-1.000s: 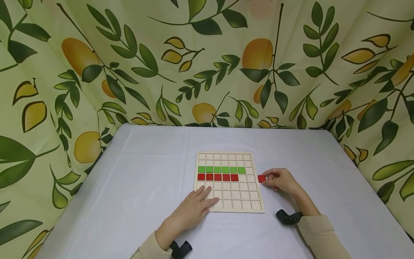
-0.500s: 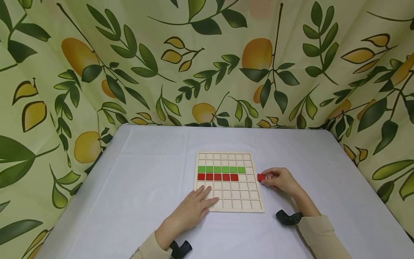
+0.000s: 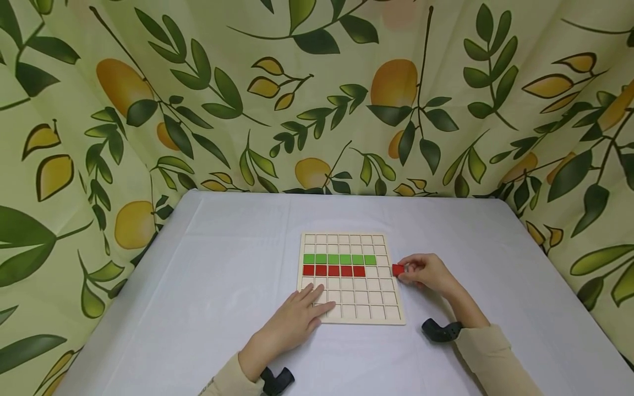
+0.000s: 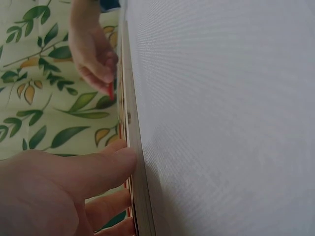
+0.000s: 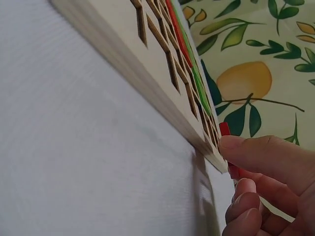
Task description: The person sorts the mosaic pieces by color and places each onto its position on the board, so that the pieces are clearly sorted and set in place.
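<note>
A pale wooden grid board (image 3: pixel 353 316) lies on the table, with one row of green square tiles (image 3: pixel 339 259) and, below it, a shorter row of red square tiles (image 3: pixel 334 270). My left hand (image 3: pixel 292 319) rests on the board's lower left corner, fingers spread and straight. In the left wrist view its thumb lies along the board's edge. My right hand (image 3: pixel 430 273) pinches a red square tile (image 3: pixel 398 270) between thumb and fingers, just at the board's right edge. The right wrist view shows that tile (image 5: pixel 224 129) standing out past the thumb.
A white cloth (image 3: pixel 223 264) covers the table. Behind and beside it hangs a curtain (image 3: pixel 317 110) printed with leaves and fruit. A black curved device (image 3: pixel 442 331) sits at the right wrist, and another black device (image 3: pixel 277 381) at the left wrist.
My right hand has shifted slightly left and away from me with the red tile, up to the board's right edge. My left hand has stayed in place.
</note>
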{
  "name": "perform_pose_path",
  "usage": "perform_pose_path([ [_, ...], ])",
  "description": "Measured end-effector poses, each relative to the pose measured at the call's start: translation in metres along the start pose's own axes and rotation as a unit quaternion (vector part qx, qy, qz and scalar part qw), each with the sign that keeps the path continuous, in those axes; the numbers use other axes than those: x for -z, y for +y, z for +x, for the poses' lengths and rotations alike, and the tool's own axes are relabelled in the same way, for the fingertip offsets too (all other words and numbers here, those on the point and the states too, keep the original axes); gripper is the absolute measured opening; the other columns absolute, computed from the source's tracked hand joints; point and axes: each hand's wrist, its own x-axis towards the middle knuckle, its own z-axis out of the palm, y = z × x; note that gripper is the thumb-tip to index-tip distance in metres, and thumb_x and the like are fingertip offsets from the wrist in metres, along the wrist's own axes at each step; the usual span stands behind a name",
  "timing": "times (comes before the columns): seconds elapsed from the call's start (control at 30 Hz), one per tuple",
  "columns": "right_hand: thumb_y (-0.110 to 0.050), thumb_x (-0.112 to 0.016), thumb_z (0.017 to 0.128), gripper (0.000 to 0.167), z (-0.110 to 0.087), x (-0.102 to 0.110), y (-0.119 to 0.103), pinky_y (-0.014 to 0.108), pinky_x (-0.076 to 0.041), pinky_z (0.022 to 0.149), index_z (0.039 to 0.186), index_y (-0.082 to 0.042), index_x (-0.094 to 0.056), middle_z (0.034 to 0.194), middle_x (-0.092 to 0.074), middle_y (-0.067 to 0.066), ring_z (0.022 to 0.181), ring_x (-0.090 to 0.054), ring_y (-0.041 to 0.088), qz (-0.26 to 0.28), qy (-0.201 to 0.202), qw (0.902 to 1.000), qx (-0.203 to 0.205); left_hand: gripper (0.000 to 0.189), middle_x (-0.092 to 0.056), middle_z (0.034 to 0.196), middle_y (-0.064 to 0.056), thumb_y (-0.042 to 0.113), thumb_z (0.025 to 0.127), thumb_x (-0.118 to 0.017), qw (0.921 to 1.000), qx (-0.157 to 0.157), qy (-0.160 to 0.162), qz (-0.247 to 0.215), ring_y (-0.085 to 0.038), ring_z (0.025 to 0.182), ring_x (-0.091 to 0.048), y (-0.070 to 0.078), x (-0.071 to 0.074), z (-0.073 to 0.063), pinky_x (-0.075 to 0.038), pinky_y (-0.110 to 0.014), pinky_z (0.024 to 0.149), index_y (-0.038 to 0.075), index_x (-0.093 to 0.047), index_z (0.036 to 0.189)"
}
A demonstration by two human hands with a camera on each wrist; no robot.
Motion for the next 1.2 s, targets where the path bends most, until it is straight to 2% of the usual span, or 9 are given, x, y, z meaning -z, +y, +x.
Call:
perform_pose_path([
  [0.77, -0.006, -0.076, 0.078, 0.036, 0.004, -0.011, -0.01, 0.019, -0.038, 0.047, 0.109, 0.01, -0.065, 0.065, -0.049, -0.003, 0.051, -0.042, 0.005, 0.009, -0.008, 0.9999, -0.001, 0.042, -0.04, 0.155, -0.01, 0.023, 0.098, -0.053, 1.0, 0.003, -0.007, -0.003, -0.032, 0.146, -0.035, 0.001, 0.001, -0.001, -0.037, -0.054, 0.114, 0.03, -0.052, 0.139],
  [1.2, -0.005, -0.076, 0.078, 0.035, 0.004, -0.016, -0.014, 0.018, -0.036, 0.046, 0.107, 0.011, -0.065, 0.064, -0.049, -0.004, 0.049, -0.042, 0.004, 0.006, -0.013, 0.9996, 0.023, 0.043, -0.04, 0.155, -0.011, 0.021, 0.098, -0.052, 0.9998, -0.001, -0.011, -0.015, -0.033, 0.146, -0.033, 0.0, 0.0, -0.001, -0.036, -0.055, 0.114, 0.03, -0.051, 0.14],
])
